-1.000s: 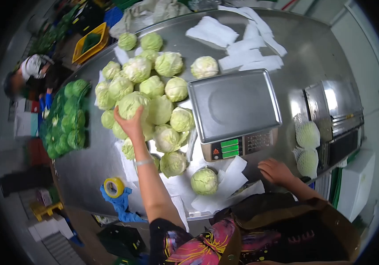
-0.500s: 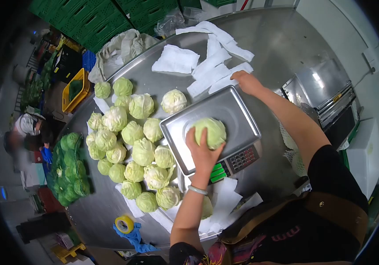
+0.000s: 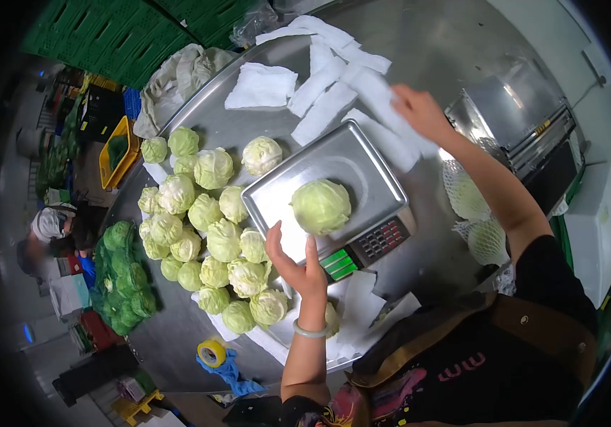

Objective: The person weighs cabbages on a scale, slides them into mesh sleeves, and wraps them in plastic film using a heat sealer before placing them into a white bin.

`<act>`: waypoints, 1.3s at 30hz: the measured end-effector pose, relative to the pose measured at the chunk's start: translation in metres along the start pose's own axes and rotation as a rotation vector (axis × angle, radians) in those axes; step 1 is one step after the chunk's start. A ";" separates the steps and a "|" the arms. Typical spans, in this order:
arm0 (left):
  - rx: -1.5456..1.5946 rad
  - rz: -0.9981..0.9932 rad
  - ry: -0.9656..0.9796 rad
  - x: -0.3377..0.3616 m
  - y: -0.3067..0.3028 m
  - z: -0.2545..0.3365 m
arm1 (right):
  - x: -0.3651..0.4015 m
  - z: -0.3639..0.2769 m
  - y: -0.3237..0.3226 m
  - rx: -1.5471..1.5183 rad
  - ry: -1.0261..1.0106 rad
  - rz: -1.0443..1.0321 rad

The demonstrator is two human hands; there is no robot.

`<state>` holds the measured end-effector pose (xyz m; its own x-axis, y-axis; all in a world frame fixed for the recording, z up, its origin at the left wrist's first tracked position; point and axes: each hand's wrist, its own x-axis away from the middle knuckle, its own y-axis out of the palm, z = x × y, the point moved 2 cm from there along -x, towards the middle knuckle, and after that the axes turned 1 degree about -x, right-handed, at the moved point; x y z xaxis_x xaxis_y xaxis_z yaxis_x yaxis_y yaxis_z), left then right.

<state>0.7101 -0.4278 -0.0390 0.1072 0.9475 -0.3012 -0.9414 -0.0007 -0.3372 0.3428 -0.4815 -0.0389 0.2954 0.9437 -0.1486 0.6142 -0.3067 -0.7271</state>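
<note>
A pale green cabbage (image 3: 321, 207) rests alone on the steel pan (image 3: 373, 146) of a digital scale. Just below it, my left hand (image 3: 298, 267) is open, thumb and fingers apart, no longer touching the cabbage. Beyond the scale's far right corner, my right hand (image 3: 423, 114) is closed on a white padded sheet (image 3: 384, 99), which is blurred by motion. Several more white sheets (image 3: 323, 110) lie spread beside it. The scale's keypad (image 3: 382, 240) and lit green display (image 3: 339, 264) face my body.
Many loose cabbages (image 3: 223, 240) crowd the steel table left of the scale. A green net sack (image 3: 124, 285) of cabbages, yellow tape (image 3: 211, 353) and a blue glove (image 3: 238, 377) lie nearby. Net-wrapped cabbages (image 3: 487, 240) sit at right. Another person (image 3: 53, 224) is at far left.
My left hand has let go of the cabbage and drawn back toward me. My right hand has lifted a white sheet and pulled it toward the right. The view has shifted slightly.
</note>
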 end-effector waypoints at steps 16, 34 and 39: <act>0.019 -0.003 -0.281 0.124 -0.081 0.066 | 0.280 -0.220 0.095 -1.470 0.235 -0.543; 1.313 -0.220 -0.790 0.080 -0.052 0.027 | 0.252 -0.126 0.085 -1.461 0.636 -0.993; 0.519 0.046 -0.653 0.013 -0.026 -0.021 | 0.128 -0.114 0.069 -0.359 0.052 -0.220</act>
<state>0.7429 -0.4218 -0.0525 0.0085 0.9449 0.3273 -0.9852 -0.0480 0.1643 0.5058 -0.3959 -0.0316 0.1600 0.9868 0.0251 0.8798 -0.1310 -0.4570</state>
